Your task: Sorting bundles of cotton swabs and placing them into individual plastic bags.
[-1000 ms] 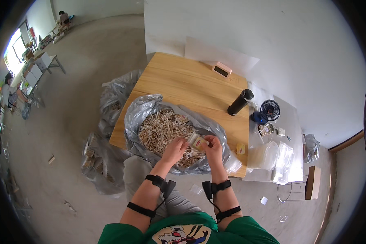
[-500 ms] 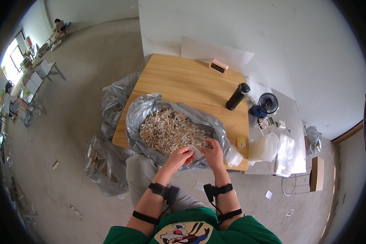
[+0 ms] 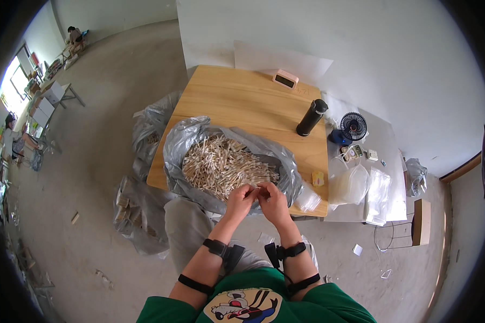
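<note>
My left hand and my right hand meet at the near rim of a large grey plastic bag. Their fingertips are pinched close together on what appears to be a small clear plastic bag, almost wholly hidden by the fingers. Just beyond them, a big heap of cotton swabs with wooden sticks and white tips fills the opened grey bag. Beside my right hand, a pile of small clear bags lies at the table's near right corner.
The wooden table carries a pink clock, a black bottle and a yellow piece. A side table at right holds a small fan and plastic bags. Grey sacks stand left; two people sit far left.
My hands have come together, fingertips now touching, where before they were apart with a whitish translucent piece showing between them. The view has shifted slightly.
</note>
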A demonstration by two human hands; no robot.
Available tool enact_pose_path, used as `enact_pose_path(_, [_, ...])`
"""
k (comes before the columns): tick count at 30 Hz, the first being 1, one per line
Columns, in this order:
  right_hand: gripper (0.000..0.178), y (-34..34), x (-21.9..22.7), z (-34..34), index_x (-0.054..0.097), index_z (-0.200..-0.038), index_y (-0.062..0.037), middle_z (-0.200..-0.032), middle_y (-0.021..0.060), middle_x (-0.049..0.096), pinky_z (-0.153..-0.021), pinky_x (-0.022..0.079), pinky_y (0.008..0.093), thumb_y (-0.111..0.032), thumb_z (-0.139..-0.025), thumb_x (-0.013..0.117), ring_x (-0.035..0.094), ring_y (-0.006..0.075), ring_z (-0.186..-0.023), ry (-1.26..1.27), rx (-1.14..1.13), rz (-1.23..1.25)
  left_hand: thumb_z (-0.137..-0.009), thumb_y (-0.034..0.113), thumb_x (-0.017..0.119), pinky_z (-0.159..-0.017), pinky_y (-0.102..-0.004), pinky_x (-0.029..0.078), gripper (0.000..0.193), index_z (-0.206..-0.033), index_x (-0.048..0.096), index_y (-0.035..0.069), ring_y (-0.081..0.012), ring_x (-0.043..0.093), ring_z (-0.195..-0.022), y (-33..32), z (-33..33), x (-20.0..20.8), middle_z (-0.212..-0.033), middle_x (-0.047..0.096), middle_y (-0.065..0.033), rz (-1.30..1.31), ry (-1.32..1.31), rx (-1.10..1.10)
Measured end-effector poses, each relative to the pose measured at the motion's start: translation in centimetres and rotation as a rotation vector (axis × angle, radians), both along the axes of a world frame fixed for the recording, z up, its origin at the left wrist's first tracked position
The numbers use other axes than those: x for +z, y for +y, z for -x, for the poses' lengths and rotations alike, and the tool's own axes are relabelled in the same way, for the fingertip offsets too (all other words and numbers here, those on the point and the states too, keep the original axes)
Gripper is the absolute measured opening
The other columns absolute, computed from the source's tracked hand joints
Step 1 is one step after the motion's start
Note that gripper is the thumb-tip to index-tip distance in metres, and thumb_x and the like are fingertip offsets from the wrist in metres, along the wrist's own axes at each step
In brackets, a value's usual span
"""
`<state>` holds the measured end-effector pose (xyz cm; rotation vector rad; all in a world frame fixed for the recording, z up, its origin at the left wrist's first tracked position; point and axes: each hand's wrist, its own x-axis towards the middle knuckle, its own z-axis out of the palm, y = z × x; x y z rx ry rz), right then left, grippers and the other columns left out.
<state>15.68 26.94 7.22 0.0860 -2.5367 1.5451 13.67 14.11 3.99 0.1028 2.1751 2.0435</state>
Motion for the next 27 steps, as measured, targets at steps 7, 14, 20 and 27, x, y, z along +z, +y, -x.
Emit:
enact_pose_path(7, [0.022,0.3,-0.7,0.2,0.056,-0.096,-0.001,-0.079,0.0113,0.064,-0.065,0.049,0.0293,0.004,-0.075,0.06,0.063,0.0201,-0.072,0.05,-0.049,-0.028,-0.081,0.012,0.064,-0.052,-0.0294,0.041,0.014,-0.075,0.058,0.0,-0.016,0.052,-0.054,-0.2,0.2,1.0,-0.063,0.056,-0.0098,0.29,0.301,0.026])
enact_pose_path(14, [0.022,0.3,-0.4,0.5,0.054,-0.094,-0.0014,-0.078,0.0104,0.06,-0.065,0.049,0.0307,0.002,-0.074,0.061,0.061,0.0227,-0.071,0.045,-0.282,-0.003,-0.08,0.012,0.063,-0.057,-0.0406,0.044,0.016,-0.076,0.055,-0.001,-0.0372,0.057,-0.067,-0.4,0.1,1.9,-0.072,0.059,-0.0184,0.348,0.268,-0.014])
enact_pose_path(20, [0.024,0.3,-1.3,1.1,0.052,-0.099,-0.0012,-0.09,0.0182,0.059,-0.067,0.049,0.0386,0.0,-0.076,0.06,0.06,0.035,-0.079,0.109,-0.015,-0.069,-0.078,0.01,0.06,-0.061,-0.0417,0.044,0.015,-0.073,0.052,-0.001,-0.0381,0.056,-0.072,0.0,0.3,2.4,-0.075,0.058,-0.0181,0.44,0.319,-0.041])
enact_pose_path(27, [0.013,0.4,-1.6,1.2,0.061,-0.092,-0.0006,-0.079,0.0132,0.063,-0.066,0.05,0.0335,0.0,-0.082,0.052,0.062,0.0302,-0.077,0.165,-0.224,-0.125,-0.076,0.015,0.065,-0.059,-0.0387,0.044,0.02,-0.074,0.052,-0.002,-0.0301,0.056,-0.068,-0.5,0.8,1.8,-0.073,0.056,-0.0149,0.358,0.389,-0.077])
